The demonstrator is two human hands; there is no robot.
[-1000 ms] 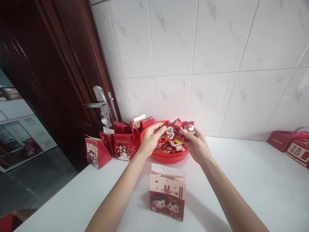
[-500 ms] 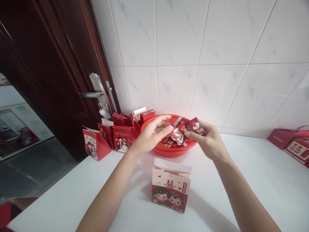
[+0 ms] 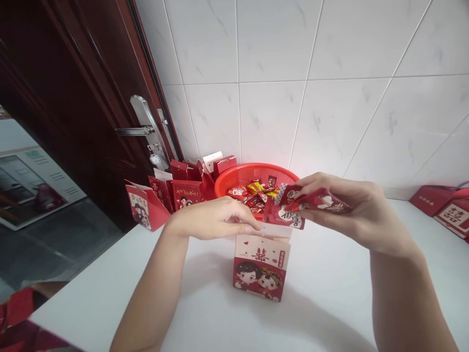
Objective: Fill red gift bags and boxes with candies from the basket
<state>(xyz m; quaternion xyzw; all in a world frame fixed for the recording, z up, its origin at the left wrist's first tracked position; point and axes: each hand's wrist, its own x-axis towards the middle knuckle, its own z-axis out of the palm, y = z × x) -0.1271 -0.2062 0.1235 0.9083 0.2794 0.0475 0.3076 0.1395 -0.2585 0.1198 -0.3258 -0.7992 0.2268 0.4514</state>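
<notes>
A small white and red paper candy box point(image 3: 259, 266), printed with a cartoon couple, stands upright on the white table with its top flaps apart. My left hand point(image 3: 212, 217) is at its upper left edge, thumb and fingers closed on the top. In my right hand point(image 3: 340, 210) are several red wrapped candy packets point(image 3: 286, 212), gripped between thumb and fingers just above the box's right side. Behind the box is a red plastic basket point(image 3: 223, 182) with several wrapped candies point(image 3: 256, 193) in it, partly hidden by both hands.
Several red gift boxes point(image 3: 144, 208) stand at the left rear, near the dark door point(image 3: 91, 98). More red boxes point(image 3: 452, 215) lie at the right edge. A tiled wall point(image 3: 271, 117) rises behind the table point(image 3: 205, 313). Red items point(image 3: 18, 310) show at lower left.
Both hands have come from over the basket toward the box. The left hand has gone to the box's top; the right has carried the candy packets nearer. The view has shifted slightly.
</notes>
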